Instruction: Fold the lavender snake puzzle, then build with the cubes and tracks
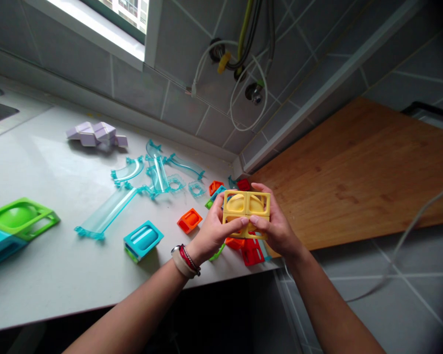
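Both of my hands grip a yellow block (246,205) made of square frame pieces, held above the front right corner of the white counter (51,265). My left hand (212,231) closes on its left side, thumb across the front. My right hand (275,226) closes on its right side. Under the hands lie red pieces (251,251), an orange piece (189,220) and a teal block (143,239).
Clear teal track pieces (155,172) lie mid-counter, with a long chute (107,211). A lilac piece (96,133) sits farther back. Green and blue blocks (18,219) rest at the left edge. A wooden board (362,167) lies to the right; hoses (243,54) hang on the tiled wall.
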{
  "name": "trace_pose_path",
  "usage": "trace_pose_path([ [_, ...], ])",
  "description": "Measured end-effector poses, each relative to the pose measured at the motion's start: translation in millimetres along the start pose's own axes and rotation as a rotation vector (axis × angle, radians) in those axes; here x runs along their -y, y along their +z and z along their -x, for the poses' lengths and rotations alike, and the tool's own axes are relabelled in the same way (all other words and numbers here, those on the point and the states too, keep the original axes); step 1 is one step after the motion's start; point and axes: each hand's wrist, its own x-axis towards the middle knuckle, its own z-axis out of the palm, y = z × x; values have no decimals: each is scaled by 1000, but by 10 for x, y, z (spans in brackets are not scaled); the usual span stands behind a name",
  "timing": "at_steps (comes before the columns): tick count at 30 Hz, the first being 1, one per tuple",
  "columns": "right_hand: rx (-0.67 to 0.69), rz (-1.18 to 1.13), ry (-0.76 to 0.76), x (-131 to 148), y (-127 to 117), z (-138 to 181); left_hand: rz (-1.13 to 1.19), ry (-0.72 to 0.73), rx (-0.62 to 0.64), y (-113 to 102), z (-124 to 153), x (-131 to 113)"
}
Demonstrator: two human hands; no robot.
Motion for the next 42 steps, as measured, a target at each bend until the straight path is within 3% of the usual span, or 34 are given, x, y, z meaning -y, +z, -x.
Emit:
trace_pose_path([
  [11,-154,-49,25,-4,131,21,18,-17,-55,99,10,-56],
  [19,-163,27,38,-12,126,25,4,-25,-54,24,-21,-4],
  [30,-116,178,-65,-17,117,68,75,-162,14,33,-10,-23],
  [42,-113,157,-25,-58,105,70,95,-154,-40,37,-15,15],
])
